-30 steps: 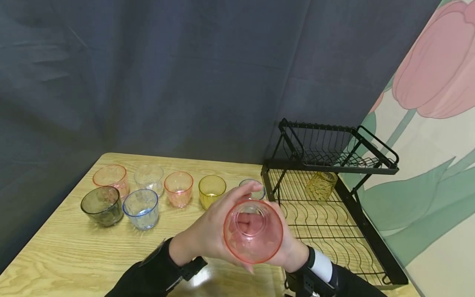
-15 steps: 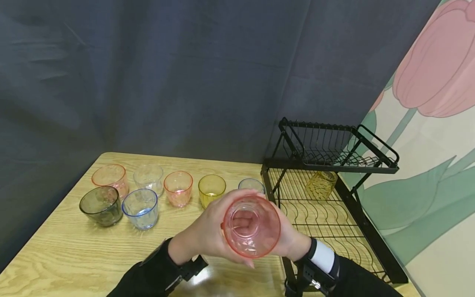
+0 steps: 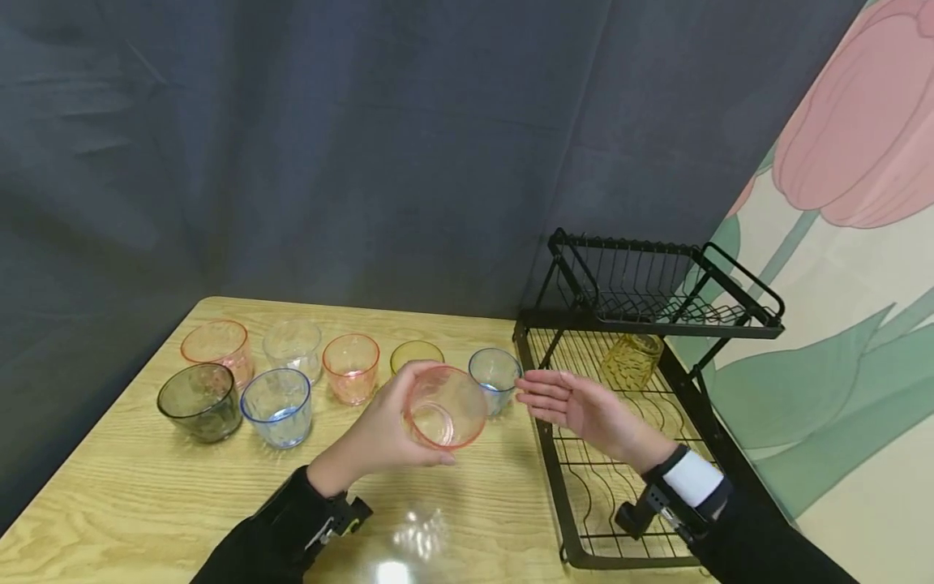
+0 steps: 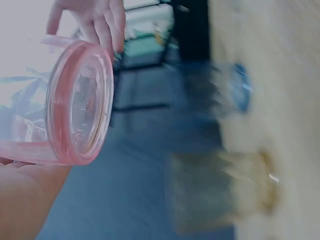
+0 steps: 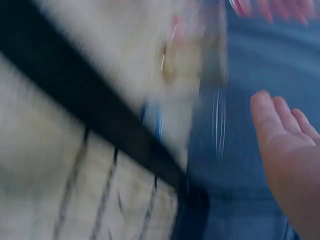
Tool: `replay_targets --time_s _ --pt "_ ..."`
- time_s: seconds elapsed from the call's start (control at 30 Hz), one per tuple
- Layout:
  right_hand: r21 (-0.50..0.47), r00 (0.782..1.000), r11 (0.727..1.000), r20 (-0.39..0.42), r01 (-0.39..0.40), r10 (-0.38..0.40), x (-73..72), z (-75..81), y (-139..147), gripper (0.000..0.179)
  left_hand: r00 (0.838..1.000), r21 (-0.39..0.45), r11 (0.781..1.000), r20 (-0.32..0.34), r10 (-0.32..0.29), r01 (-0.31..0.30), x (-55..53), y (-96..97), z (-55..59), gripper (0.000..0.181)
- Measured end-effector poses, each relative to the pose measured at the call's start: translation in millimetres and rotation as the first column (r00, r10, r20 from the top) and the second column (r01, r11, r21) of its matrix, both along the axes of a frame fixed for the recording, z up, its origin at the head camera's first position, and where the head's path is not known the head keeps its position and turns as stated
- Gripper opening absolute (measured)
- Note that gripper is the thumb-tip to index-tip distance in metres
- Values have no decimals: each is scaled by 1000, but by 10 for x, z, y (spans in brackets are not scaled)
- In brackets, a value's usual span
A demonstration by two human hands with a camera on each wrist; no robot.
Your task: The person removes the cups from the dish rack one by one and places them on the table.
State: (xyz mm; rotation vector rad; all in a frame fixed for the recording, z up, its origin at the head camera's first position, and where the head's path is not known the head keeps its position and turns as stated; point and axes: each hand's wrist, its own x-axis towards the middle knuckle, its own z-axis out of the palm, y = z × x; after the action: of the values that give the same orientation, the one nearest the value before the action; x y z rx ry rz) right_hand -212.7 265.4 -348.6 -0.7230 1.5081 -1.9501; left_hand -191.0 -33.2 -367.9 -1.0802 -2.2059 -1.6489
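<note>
A clear pink glass cup point(image 3: 447, 408) is gripped by my left hand point(image 3: 387, 430), raised over the table with its rim tipped toward the head camera. In the left wrist view the base of this pink cup point(image 4: 82, 102) shows close up. My right hand point(image 3: 584, 410) holds nothing; its fingers are straight and point left, over the left side of the black dish rack point(image 3: 552, 478). Just beyond the fingertips stands a blue-rimmed glass cup point(image 3: 494, 380). Partly behind my left hand is a yellow cup point(image 3: 417, 354).
On the table's left are a pink cup point(image 3: 353, 369), a blue-rimmed cup point(image 3: 277, 408), a grey cup point(image 3: 200, 403), a clear cup point(image 3: 293, 347) and a wide pink cup point(image 3: 216, 345). An amber textured glass point(image 3: 631, 362) lies in the rack beneath its upper shelf point(image 3: 657, 331).
Both hands were around the pink cup earlier. My right hand has let go and moved right over the rack, while my left hand has carried the cup left and a bit farther away.
</note>
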Motion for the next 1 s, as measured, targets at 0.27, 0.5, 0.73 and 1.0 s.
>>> replay_targets --time_s 0.27,0.5,0.73,1.0 --pt "431 855 752 -390 498 -343 -275 36 552 58 984 -77 984 72 164 -158 -59 -337 -226 83" --pt "570 664 343 -670 746 -332 -541 34 870 74 951 -146 945 54 303 -293 -243 -547 -604 88" --pt "586 603 142 -761 797 -239 -759 -24 1129 81 924 -179 912 29 381 -370 -246 -643 -685 94" --pt "585 584 23 -807 811 -85 -907 -191 1331 94 904 -247 884 60 424 -398 -214 -719 -713 95"
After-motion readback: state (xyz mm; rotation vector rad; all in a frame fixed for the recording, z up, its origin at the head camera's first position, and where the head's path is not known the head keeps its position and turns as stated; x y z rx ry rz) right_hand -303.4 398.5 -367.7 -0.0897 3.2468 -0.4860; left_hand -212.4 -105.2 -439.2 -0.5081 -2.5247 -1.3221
